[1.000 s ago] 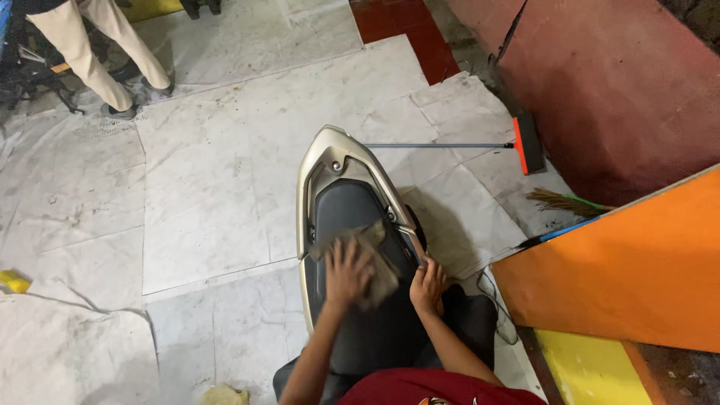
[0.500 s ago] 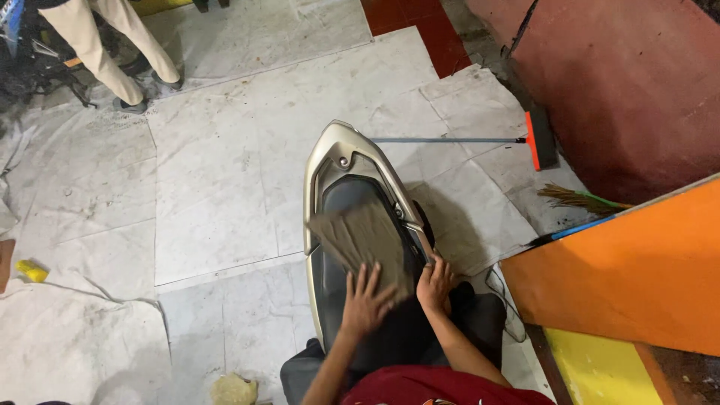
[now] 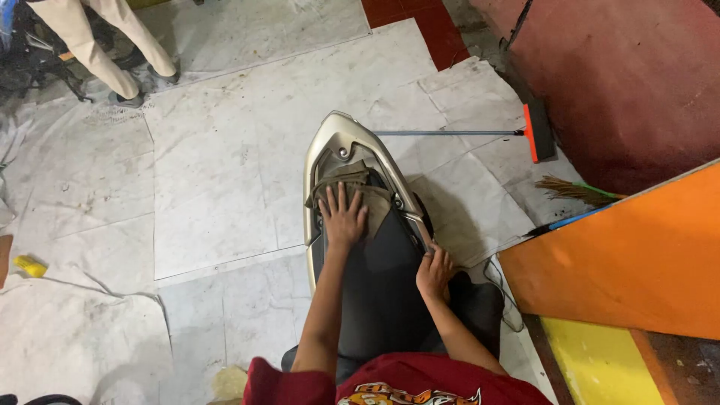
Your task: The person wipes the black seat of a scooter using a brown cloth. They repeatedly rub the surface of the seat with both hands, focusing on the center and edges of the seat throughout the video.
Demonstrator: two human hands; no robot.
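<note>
A scooter seat (image 3: 379,277), black and long, runs away from me, framed by a beige tail panel (image 3: 339,129). My left hand (image 3: 343,217) lies flat with fingers spread on a brown cloth (image 3: 358,187) at the far end of the seat. My right hand (image 3: 435,271) rests on the right edge of the seat, fingers curled over the rim beside the grab rail.
A broom with an orange head (image 3: 534,133) lies on the pale floor tiles to the right. A straw whisk (image 3: 574,191) pokes from behind an orange board (image 3: 630,255). Another person's legs (image 3: 97,45) stand at the top left. A yellow object (image 3: 30,265) lies at left.
My left hand has pushed the brown cloth forward along the seat to its far end. My right hand stays on the seat's right edge. The camera view shifted slightly.
</note>
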